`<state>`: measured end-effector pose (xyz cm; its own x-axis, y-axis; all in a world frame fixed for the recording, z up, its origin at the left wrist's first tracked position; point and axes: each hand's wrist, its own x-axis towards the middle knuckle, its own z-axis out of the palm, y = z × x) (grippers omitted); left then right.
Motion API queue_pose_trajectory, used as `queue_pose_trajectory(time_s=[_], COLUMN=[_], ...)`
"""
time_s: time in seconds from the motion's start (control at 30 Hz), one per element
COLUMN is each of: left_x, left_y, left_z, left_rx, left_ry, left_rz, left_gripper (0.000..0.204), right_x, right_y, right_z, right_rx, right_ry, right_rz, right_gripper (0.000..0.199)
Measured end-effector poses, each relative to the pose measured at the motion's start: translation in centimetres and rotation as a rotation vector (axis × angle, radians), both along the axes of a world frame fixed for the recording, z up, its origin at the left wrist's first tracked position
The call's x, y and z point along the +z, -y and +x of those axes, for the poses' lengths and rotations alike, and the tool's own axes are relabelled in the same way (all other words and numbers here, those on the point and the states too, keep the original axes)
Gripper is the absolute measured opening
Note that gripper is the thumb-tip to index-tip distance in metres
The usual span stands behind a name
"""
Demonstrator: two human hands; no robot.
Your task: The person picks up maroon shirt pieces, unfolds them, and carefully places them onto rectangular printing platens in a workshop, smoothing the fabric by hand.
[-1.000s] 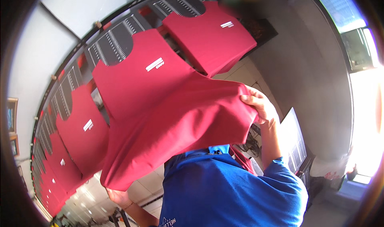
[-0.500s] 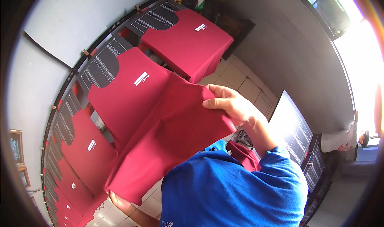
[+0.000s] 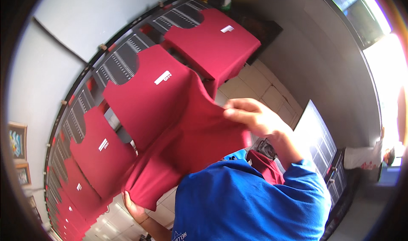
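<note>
A maroon cut shirt panel (image 3: 148,86) with a small white print lies on a dark grey board. Its near end is lifted off toward me and sags in folds between my hands. My right hand (image 3: 255,117) pinches one corner of the cloth between thumb and fingers. Down at the lower left, my left hand (image 3: 135,208) grips the opposite corner, its fingers partly hidden by the fabric. White ruled marks show on the bare part of the board (image 3: 121,58) at the panel's curved neckline.
More maroon panels, one at the far end (image 3: 212,41) and another at the left (image 3: 97,152), lie on boards in a curved row along a black rail (image 3: 95,56). A pale marked board (image 3: 312,135) stands at the right. Beyond it is a person in a light shirt (image 3: 361,157).
The lifted end of the panel, fairly taut before, now hangs slacker with deeper folds. Both hands keep hold of it. The whole view has shifted slightly.
</note>
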<state>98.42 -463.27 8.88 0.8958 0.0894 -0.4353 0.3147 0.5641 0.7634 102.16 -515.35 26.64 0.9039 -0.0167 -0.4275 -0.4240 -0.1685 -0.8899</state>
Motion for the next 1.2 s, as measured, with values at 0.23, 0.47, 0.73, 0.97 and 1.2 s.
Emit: queue_pose_trajectory(time_s=[0.23,0.47,0.73,0.97,1.2], left_x=[16.9,29.4,36.1,30.4,36.8], left_y=[4.3,6.3,27.7,40.6,47.8], left_z=[8.2,14.6,28.1,41.4,37.4], left_rx=[0.569,-0.015,-0.135,0.086,0.297], left_ry=[0.343,1.104,0.876,0.541,0.76], left_rz=[0.152,-0.019,0.182,0.278,0.325], left_gripper=[0.051,0.043,0.051,0.035,0.039], right_x=[2.1,9.7,13.4,10.0,17.8], right_y=[6.0,14.4,36.4,49.4,55.0], right_z=[3.5,3.9,16.4,37.3,34.6], right_rx=[-0.661,-0.565,-0.506,-0.422,-0.323], right_ry=[0.627,1.122,1.018,0.679,1.024], right_rz=[0.662,0.624,0.454,0.491,0.669], right_gripper=[0.026,0.03,0.023,0.02,0.015])
